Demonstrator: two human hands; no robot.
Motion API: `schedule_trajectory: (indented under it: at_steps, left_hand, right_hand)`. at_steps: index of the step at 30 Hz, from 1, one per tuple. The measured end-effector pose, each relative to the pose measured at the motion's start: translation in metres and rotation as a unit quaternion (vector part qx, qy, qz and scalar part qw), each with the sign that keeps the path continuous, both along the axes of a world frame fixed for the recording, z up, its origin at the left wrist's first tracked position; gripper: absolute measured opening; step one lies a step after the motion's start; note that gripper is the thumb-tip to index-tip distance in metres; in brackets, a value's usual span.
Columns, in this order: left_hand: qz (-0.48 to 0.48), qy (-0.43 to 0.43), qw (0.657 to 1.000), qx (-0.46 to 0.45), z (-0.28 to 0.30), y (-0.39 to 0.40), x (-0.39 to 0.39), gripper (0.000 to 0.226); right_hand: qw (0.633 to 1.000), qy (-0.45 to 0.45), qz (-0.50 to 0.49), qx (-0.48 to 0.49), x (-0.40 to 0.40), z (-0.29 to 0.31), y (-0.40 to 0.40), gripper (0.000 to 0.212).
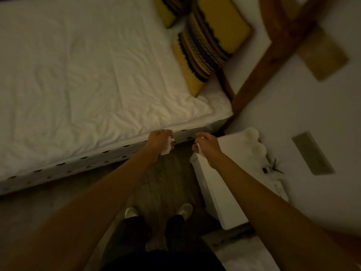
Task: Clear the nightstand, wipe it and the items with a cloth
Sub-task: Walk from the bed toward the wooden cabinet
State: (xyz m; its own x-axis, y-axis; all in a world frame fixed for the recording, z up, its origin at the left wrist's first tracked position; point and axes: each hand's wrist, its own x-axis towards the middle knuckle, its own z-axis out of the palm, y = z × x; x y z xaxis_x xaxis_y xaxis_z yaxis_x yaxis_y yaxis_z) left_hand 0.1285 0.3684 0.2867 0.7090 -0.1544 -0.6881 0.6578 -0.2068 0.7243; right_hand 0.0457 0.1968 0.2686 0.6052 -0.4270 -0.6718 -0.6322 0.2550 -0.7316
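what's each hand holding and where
Left hand grips a bunched white cloth, which hangs below its fingers. Right hand pinches another white piece.

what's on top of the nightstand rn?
On the white nightstand: three pale round items along the wall side, and a small dark object further along. The right hand, gripping a white cloth, covers its bed-side corner.

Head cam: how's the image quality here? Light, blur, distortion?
Head view: dim, warm, underexposed. Right side is smeared, so the nightstand and round items on it lack detail. Wide-angle bend curves the bed edge. Left hand and right hand each hold something white, soft-edged.
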Motion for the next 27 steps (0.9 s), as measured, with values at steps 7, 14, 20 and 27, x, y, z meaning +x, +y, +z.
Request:
schedule_trajectory:
  at_steps: [7,14,20,27]
  left_hand:
    - [0.174,0.026,0.984,-0.016,0.013,0.155,0.019,0.027]
    - [0.296,0.017,0.954,-0.035,0.034,0.341,-0.003,0.034]
    - [0.364,-0.014,0.93,0.057,0.056,0.49,-0.033,0.024]
    - [0.491,-0.012,0.868,0.073,0.063,0.623,-0.067,0.026]
  right_hand:
    - [0.975,-0.01,0.215,-0.055,0.077,0.022,0.135,0.034]
    - [0.921,-0.021,0.38,-0.084,0.114,0.044,0.324,0.045]
    - [0.868,-0.049,0.479,-0.123,0.128,0.059,0.474,0.043]
    - [0.823,-0.05,0.552,-0.124,0.136,0.075,0.612,0.041]
